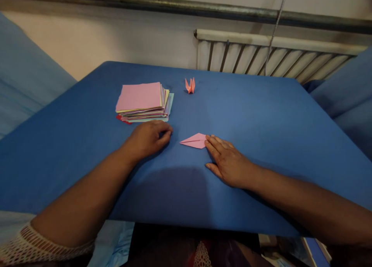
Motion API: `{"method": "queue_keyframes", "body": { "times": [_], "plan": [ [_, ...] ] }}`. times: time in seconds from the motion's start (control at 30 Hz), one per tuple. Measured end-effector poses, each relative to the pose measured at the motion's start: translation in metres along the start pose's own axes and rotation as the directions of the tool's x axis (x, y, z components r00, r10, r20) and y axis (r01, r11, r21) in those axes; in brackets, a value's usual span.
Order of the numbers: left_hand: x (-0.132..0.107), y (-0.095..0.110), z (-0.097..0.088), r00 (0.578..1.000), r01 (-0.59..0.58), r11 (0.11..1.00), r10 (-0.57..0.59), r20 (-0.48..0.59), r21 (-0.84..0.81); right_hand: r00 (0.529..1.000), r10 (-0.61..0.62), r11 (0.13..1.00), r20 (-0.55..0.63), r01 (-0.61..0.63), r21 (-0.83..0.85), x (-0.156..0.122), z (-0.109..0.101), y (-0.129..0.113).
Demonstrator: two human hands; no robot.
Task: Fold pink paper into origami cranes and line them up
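Down at the near edge of the blue cloth-covered table (261,116), two bare forearms reach in, the left one showing a white netted sleeve cuff (31,242) by the near left corner. The right hand (229,162) lies palm down on the cloth, just right of centre, fingers stretched out flat and close together, thumb out to the side, gripping nothing. Its fingertips touch the right end of the pink folded paper piece (194,140), a flat, pointed kite-like shape lying on the table's middle with its tip aimed left. The left hand (149,137) rests knuckles up a little left of that paper, clear of it, fingers curled loosely under; whether anything sits inside the curl, I cannot tell. Just beyond the left hand, nearly touching it, sits the stack of square coloured paper sheets (143,102), pink on top, with yellow, red and pale blue edges showing down its side. Farther back, toward the far edge, a small salmon-pink folded paper figure (190,85) stands upright on its own. Behind the table, a white slatted radiator (261,59) runs along the wall.
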State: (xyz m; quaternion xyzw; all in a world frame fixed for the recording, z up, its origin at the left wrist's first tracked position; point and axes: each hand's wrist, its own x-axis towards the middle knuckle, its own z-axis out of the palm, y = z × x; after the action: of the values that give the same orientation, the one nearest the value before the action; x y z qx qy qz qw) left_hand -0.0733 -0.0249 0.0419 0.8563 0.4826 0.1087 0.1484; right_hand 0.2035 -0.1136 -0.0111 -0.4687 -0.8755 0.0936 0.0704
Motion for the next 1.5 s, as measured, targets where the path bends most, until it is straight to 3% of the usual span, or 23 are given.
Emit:
{"method": "queue_keyframes", "body": {
  "times": [0.13,0.3,0.5,0.6,0.7,0.87,1.03,1.2,1.37,1.5],
  "plan": [
    [0.01,0.005,0.022,0.989,0.014,0.993,-0.032,-0.147,-0.119,1.0,-0.001,1.0,-0.022,0.001,-0.018,-0.001,0.002,-0.001],
    [0.017,0.002,0.042,0.996,-0.082,0.99,0.078,-0.044,-0.116,1.0,-0.005,0.999,-0.021,0.004,-0.036,-0.002,0.0,-0.002],
    [0.016,-0.013,0.03,0.996,-0.073,0.992,0.077,0.039,-0.107,1.0,-0.011,0.999,-0.006,0.011,-0.03,-0.001,-0.001,-0.001],
    [0.015,-0.017,0.023,0.995,-0.061,0.98,0.073,0.06,-0.189,1.0,-0.011,0.999,0.002,0.011,-0.041,-0.001,0.0,-0.001],
    [0.012,-0.018,0.021,0.99,-0.09,0.958,0.115,0.08,-0.274,1.0,-0.005,1.0,-0.008,0.005,-0.03,-0.003,0.0,-0.001],
    [0.009,-0.011,0.024,0.988,-0.11,0.968,0.131,0.085,-0.224,0.997,0.01,0.999,-0.073,-0.007,0.05,0.0,-0.003,0.001],
    [0.009,-0.003,0.031,0.989,-0.111,0.973,0.129,0.074,-0.203,0.962,0.174,0.968,-0.209,-0.128,0.217,0.028,-0.006,0.009],
    [0.012,0.0,0.036,0.99,-0.14,0.974,0.144,0.008,-0.176,0.935,0.315,0.939,-0.165,-0.282,0.195,0.053,-0.004,0.011],
    [0.011,0.004,0.035,0.989,-0.143,0.975,0.138,-0.045,-0.17,0.91,0.369,0.916,-0.19,-0.321,0.242,0.049,-0.003,0.004],
    [0.007,0.009,0.035,0.999,-0.034,0.96,0.021,-0.049,-0.279,0.903,0.399,0.862,-0.16,-0.309,0.403,0.04,-0.002,-0.004]
  ]
}}
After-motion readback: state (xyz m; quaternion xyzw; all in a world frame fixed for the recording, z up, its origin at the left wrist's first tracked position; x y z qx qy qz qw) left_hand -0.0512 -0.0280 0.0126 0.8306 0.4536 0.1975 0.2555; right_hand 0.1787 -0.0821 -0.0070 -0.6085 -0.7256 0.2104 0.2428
